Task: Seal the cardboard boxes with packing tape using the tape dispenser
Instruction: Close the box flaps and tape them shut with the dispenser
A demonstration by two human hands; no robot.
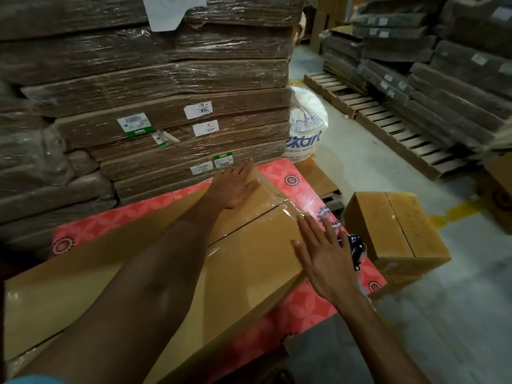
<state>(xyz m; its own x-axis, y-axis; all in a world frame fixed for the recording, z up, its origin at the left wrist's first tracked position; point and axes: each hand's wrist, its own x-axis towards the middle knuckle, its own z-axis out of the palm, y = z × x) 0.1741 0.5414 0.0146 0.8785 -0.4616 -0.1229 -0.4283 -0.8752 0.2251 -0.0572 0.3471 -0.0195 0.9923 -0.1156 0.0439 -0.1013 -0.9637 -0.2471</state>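
Surface: tabletop (300, 309) under a pink patterned cover, in a storeroom with a grey concrete floor (457, 314).

Long cardboard box (249, 261) lies diagonally across the tabletop, flaps closed, centre seam showing. Clear packing tape (288, 207) is wrinkled over the seam at the box's right end.

Left hand (234, 187): flat, fingers straight, pressing on the far part of the box top, gripping nothing. Its forearm covers much of the seam.

Right hand (324, 259): flat, fingers spread, resting on the box's right edge just below the tape, gripping nothing.

Tape dispenser (356, 249): black, on the tabletop just beside the right hand's fingertips, partly hidden by them.

Surroundings:
- Smaller box (399, 225) stands off the tabletop's right edge.
- Wrapped stack of flat cartons (166, 79) rises directly behind the tabletop.
- White sack (306, 117) sits at the stack's corner.
- Wooden pallets (382, 117) and more carton stacks (443, 65) lie at far right.
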